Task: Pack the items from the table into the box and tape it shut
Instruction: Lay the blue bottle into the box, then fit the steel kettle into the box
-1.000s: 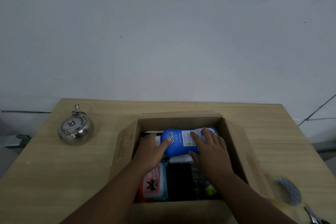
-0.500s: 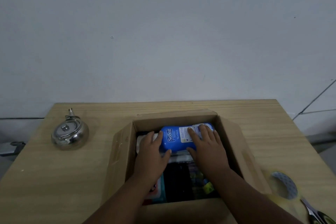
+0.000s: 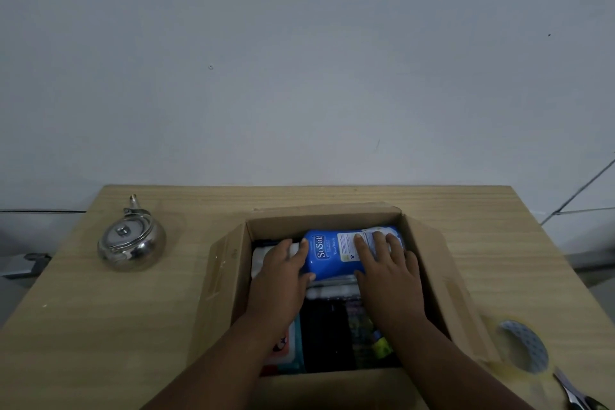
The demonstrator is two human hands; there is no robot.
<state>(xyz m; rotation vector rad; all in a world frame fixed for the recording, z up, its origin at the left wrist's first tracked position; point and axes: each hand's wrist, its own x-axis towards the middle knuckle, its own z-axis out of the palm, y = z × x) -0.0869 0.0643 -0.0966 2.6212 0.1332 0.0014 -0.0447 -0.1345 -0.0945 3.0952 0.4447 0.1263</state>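
Observation:
An open cardboard box (image 3: 226,276) stands on the wooden table with its flaps spread. A blue tissue pack (image 3: 332,253) lies across the far end inside it. My left hand (image 3: 283,273) grips the pack's left end, thumb on its near edge. My right hand (image 3: 386,273) lies flat on the pack's right half with straight fingers. Under my forearms sit a white packet, dark packets (image 3: 329,336) and a red and white pack (image 3: 283,346). A clear tape roll (image 3: 522,346) lies right of the box.
A steel kettle (image 3: 131,243) stands at the table's (image 3: 100,326) far left. Scissors (image 3: 579,396) poke in at the bottom right corner beside the tape roll. A plain wall rises behind the table's far edge.
The blue pack has shifted slightly toward the far wall of the box under both hands. My left hand has slid back along its left end. The view dipped a little.

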